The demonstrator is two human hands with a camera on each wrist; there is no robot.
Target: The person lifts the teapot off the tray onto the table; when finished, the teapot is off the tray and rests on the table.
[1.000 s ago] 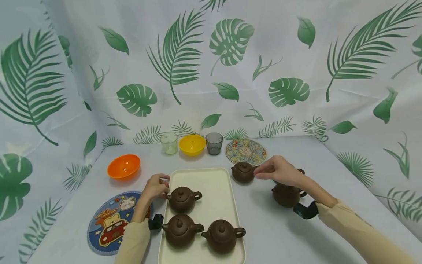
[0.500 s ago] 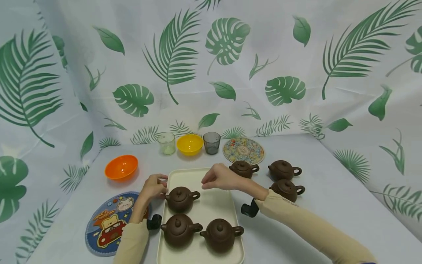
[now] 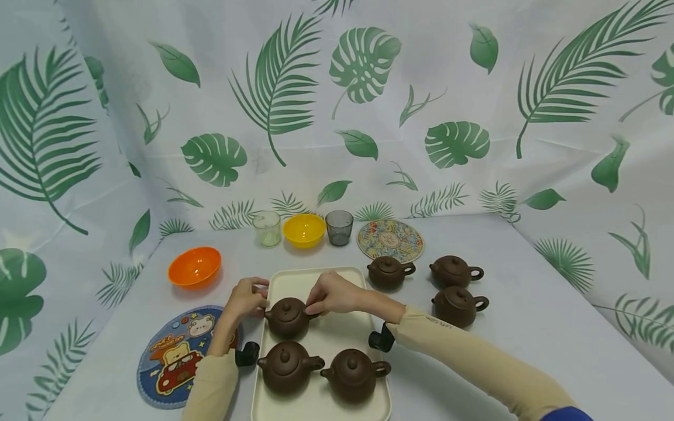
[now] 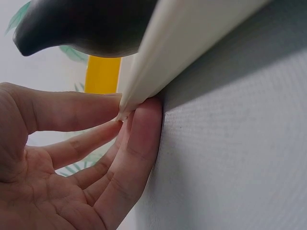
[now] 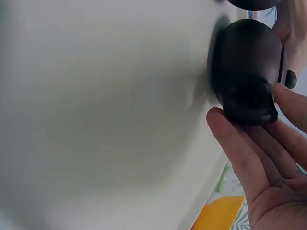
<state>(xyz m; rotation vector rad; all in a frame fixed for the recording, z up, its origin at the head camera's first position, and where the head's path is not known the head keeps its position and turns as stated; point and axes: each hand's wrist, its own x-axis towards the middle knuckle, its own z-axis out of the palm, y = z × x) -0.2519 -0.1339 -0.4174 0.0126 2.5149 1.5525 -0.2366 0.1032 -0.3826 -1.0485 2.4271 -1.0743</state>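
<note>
A cream tray (image 3: 316, 275) lies in the middle of the table with three brown teapots on it. My left hand (image 3: 258, 298) pinches the tray's left rim (image 4: 192, 52), thumb on top and fingers (image 4: 144, 129) underneath. My right hand (image 3: 312, 308) reaches across the tray and pinches the handle of the back-left teapot (image 3: 286, 317). In the right wrist view that teapot (image 5: 247, 72) stands on the tray (image 5: 105, 120), with my fingers (image 5: 240, 148) curled round its handle. The two front teapots (image 3: 286, 368) (image 3: 354, 374) stand untouched.
Three more brown teapots (image 3: 387, 272) (image 3: 451, 271) (image 3: 457, 305) stand on the table right of the tray. Behind are an orange bowl (image 3: 195, 267), a clear glass (image 3: 267, 228), a yellow bowl (image 3: 303, 229), a grey glass (image 3: 339, 227) and a patterned round mat (image 3: 390, 240). A cartoon mat (image 3: 174, 354) lies front left.
My right hand has left the teapots on the right, swung left over the tray and taken the back-left teapot's handle. My left hand stayed on the tray's rim.
</note>
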